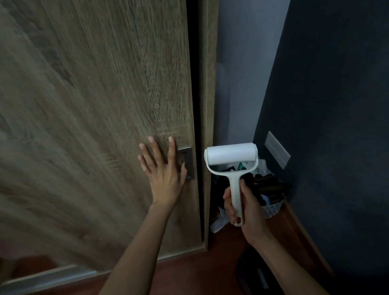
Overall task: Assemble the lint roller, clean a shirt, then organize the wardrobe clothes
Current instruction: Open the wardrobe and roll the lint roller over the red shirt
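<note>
— Two hands, two jobs: which one matters at the door [77, 111]?

— That's the left hand [162, 172]. It lies flat on the door, fingers spread and straight, with the thumb by the dark pull [187, 155] near the door's right edge. My guess is the door is sliding: its grain is blurred, and a thin dark gap [193, 99] shows between it and the panel [210, 97].

— How would you do that well?

— Hook fingertips into the pull instead of trusting a flat palm, which may slip on smooth laminate. Push level, along the track, and keep fingers out of that gap.

— And the roller [231, 157]?

— It's in the right hand [245, 204], whose fingers curl round the handle. The drum is up, in the air just right of the panel, touching nothing. It looks assembled, with the white drum seated in its yoke. Keep the sticky drum off the door.

— Any shirt?

— None that I can see. I'd judge the assembly done and the cleaning not begun.

— And the room?

— It's dim. There's a dark blue wall [340, 108] on the right and a reddish wood floor [178, 281] below, with a pale rail [46, 280] along the door's foot. A basket [275, 207] of dark clothes sits on the floor in the corner behind the roller, and a pale plate [277, 149] is on the wall above it. Something dark lies on the floor nearer the camera; I cannot tell what.
</note>
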The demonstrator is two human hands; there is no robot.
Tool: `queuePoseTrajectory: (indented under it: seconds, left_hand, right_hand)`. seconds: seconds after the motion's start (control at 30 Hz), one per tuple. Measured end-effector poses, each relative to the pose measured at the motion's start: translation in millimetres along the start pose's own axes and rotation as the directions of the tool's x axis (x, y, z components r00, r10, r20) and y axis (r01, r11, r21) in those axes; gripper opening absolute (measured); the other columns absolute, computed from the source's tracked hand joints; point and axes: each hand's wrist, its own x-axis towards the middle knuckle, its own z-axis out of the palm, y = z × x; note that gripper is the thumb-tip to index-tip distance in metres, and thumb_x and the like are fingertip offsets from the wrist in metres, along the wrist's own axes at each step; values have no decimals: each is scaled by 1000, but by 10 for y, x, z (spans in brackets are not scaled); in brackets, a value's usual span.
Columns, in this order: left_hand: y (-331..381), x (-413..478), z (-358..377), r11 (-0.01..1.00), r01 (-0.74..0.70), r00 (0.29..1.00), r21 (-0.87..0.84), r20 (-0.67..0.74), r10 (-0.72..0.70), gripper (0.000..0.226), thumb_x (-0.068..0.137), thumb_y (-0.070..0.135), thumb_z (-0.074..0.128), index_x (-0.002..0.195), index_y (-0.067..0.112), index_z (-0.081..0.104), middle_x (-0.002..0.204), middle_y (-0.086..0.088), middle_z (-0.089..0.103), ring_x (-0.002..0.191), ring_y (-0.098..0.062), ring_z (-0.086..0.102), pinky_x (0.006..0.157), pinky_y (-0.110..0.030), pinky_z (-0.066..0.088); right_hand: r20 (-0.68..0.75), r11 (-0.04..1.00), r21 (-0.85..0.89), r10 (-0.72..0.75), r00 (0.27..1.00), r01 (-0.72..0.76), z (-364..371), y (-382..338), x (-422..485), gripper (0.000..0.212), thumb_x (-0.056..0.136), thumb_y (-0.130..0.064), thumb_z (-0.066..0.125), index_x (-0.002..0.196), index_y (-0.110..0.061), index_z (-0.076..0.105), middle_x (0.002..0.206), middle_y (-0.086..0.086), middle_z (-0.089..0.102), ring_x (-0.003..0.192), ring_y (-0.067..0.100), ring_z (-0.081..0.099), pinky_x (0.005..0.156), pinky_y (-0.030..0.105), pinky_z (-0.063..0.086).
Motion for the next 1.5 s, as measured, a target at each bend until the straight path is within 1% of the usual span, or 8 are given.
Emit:
queuePoseTrajectory:
  seconds: [0.13,0.3,0.53,0.67,0.77,0.93,1.13,1.5]
  left_hand:
    - [-260,-28,-93,1000,11,1000,15,-16,-11,101,85,41,63,154,30,-10,158,-13,-29,146,-36,-24,117,-54,-2]
    - [-678,-72,-268,999,38,999,23,2,-38,100,83,44,62,154,29,-7,154,-27,0,142,-47,2,114,-60,9]
    - [-1415,-132,-549,997,49,999,57,10,-50,98,84,48,60,154,30,-6,156,-25,-3,145,-44,-4,114,-61,11]
    - [-1857,-175,-673,997,36,999,69,-4,-36,93,87,50,55,155,29,-5,159,-14,-24,147,-35,-20,115,-59,8]
    - [-2183,-217,-740,997,23,1000,73,0,-23,91,87,51,53,155,29,-4,159,-11,-26,147,-36,-19,114,-61,10]
    - [-2689,-252,-881,998,5,1000,69,-9,-4,88,88,53,49,155,31,-4,159,-10,-27,147,-35,-21,114,-60,6]
    - [-3218,-316,-1020,997,2,1000,77,-15,-1,90,87,53,50,155,31,-5,159,-10,-26,147,-35,-21,114,-60,6]
    - [-3965,-402,-1304,989,40,999,145,0,-41,90,86,55,48,154,32,-6,159,-10,-28,147,-34,-21,116,-56,1]
  right_hand:
    - [50,1000,17,4,999,-5,166,68,58,52,93,-48,34,71,-6,57,41,2,35,32,10,31,35,20,23]
    - [103,999,-34,27,994,-24,422,212,96,53,95,-47,32,69,-9,59,42,2,37,33,10,31,34,21,25]
    - [189,996,-27,85,978,-81,1012,439,192,54,96,-47,37,68,-7,61,40,3,40,30,10,35,31,18,29]
    - [135,996,-56,81,988,-74,1469,604,230,52,93,-49,35,69,-8,54,40,-1,41,30,6,35,31,16,29]
    - [157,998,-50,47,987,-39,1768,777,292,52,88,-52,36,76,-4,55,41,-1,41,30,7,35,32,15,29]
    - [241,999,-47,-9,971,21,2197,1054,372,51,92,-55,39,98,-9,61,51,-1,44,39,9,38,38,21,32]
    - [356,997,83,-23,934,-7,2687,1171,386,54,80,-65,58,94,-12,61,59,1,46,56,13,48,61,27,46]
    - [529,957,210,59,847,-198,3221,1269,499,48,79,-54,67,97,-10,65,53,0,44,44,9,41,43,20,38]
